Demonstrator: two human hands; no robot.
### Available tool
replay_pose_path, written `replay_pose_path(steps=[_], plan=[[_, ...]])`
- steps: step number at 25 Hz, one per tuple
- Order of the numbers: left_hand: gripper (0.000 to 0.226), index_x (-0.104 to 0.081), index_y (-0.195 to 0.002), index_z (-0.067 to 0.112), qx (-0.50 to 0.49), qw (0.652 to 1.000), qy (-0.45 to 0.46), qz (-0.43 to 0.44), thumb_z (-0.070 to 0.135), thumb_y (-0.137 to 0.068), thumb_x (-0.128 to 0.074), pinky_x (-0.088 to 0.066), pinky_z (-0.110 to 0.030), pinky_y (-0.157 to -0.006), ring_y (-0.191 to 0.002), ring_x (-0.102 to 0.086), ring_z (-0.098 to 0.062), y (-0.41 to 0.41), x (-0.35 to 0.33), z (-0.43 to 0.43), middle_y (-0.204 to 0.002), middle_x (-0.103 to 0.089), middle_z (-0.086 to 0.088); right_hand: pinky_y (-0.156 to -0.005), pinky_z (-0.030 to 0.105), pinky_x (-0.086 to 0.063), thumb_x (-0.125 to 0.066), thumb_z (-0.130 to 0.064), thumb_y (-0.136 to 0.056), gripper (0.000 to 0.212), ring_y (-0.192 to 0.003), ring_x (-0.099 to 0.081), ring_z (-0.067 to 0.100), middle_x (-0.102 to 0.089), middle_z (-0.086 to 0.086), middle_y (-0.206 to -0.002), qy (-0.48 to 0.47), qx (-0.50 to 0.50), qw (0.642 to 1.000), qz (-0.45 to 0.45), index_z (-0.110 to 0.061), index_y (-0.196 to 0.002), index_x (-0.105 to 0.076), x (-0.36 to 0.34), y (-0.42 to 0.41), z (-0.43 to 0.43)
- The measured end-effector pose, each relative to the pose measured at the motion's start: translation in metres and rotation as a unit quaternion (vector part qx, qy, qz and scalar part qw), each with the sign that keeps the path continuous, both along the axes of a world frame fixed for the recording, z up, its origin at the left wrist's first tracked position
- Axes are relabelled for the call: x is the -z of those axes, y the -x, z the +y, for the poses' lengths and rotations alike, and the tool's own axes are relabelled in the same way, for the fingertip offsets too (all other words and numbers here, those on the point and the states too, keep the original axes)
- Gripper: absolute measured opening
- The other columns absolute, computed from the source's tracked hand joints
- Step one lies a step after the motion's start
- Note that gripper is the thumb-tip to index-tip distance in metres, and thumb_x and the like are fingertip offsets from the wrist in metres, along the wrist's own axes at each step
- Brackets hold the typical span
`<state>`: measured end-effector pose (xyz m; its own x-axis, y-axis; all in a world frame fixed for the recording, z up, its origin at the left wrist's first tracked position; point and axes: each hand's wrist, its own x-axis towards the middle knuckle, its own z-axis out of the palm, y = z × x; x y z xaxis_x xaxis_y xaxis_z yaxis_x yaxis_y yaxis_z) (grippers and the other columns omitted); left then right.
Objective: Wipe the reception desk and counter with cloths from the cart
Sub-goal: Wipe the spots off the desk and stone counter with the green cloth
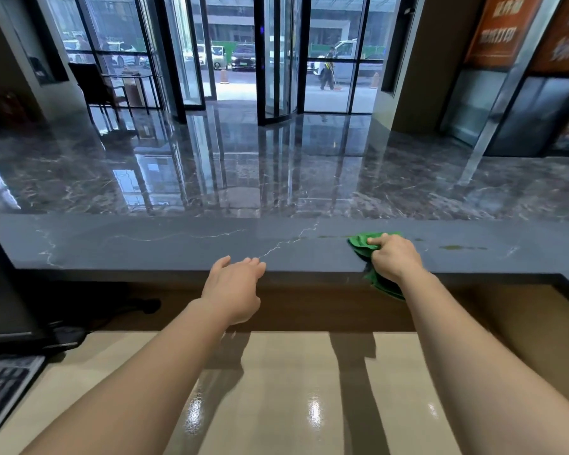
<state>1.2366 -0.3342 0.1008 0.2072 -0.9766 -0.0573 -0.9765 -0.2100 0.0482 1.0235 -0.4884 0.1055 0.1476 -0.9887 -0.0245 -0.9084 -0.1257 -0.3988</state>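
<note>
A raised grey stone counter (145, 244) runs across the view, with a lower beige desk (293, 389) in front of it. My right hand (393, 259) grips a bunched green cloth (362, 243) on the counter's top near its front edge; part of the cloth hangs down over the edge below my wrist. My left hand (234, 287) is held over the counter's front edge with fingers straight and relaxed, holding nothing. Damp streaks (460, 247) show on the counter to the right of the cloth.
A keyboard (4, 389) lies at the desk's left edge beside a dark monitor (0, 290) and cables. Beyond the counter is a glossy marble lobby floor (276, 165) with a revolving glass door (276, 60). The counter turns a corner at the right.
</note>
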Motion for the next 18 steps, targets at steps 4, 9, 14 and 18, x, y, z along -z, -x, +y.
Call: replay_pose_path(steps=[4, 9, 14, 18], plan=[[0.073, -0.019, -0.153, 0.026, 0.007, 1.0, -0.007, 0.029, 0.0, -0.089, -0.042, 0.002, -0.033, -0.12, -0.147, -0.011, -0.005, -0.009, 0.001, -0.001, -0.16, -0.015, 0.008, -0.108, 0.034, -0.035, -0.058, -0.005, -0.088, 0.049, -0.136, -0.04, 0.027, -0.045, 0.005, -0.148, -0.018, -0.107, 0.994, -0.011, -0.024, -0.134, -0.057, -0.002, -0.079, 0.014], [0.072, -0.018, -0.153, 0.026, 0.007, 0.999, -0.03, 0.009, 0.003, -0.089, -0.043, 0.004, -0.035, -0.121, -0.147, -0.01, -0.005, -0.011, 0.001, -0.003, -0.161, -0.014, 0.008, -0.111, 0.035, -0.034, -0.048, -0.004, -0.093, 0.05, -0.139, -0.036, 0.025, -0.039, 0.002, -0.153, -0.048, -0.247, 0.968, -0.018, -0.024, -0.138, -0.053, 0.002, -0.165, 0.017], [0.071, -0.016, -0.154, 0.026, 0.006, 0.999, -0.046, -0.024, 0.007, -0.092, -0.043, 0.003, -0.036, -0.121, -0.147, -0.014, -0.008, -0.006, -0.004, -0.008, -0.161, -0.013, 0.006, -0.112, 0.04, -0.034, -0.041, 0.002, -0.092, 0.059, -0.141, -0.033, 0.028, -0.034, 0.002, -0.155, -0.046, -0.228, 0.972, -0.013, -0.028, -0.143, -0.047, 0.009, -0.148, -0.002], [0.073, -0.018, -0.153, 0.027, 0.006, 0.999, -0.037, -0.006, 0.0, -0.089, -0.042, 0.002, -0.034, -0.12, -0.146, -0.017, -0.008, -0.007, -0.005, -0.003, -0.16, -0.015, 0.007, -0.112, 0.037, -0.032, -0.038, 0.001, -0.093, 0.059, -0.143, -0.029, 0.026, -0.029, 0.003, -0.157, -0.012, -0.125, 0.992, 0.009, -0.026, -0.144, -0.045, 0.007, -0.076, -0.03]])
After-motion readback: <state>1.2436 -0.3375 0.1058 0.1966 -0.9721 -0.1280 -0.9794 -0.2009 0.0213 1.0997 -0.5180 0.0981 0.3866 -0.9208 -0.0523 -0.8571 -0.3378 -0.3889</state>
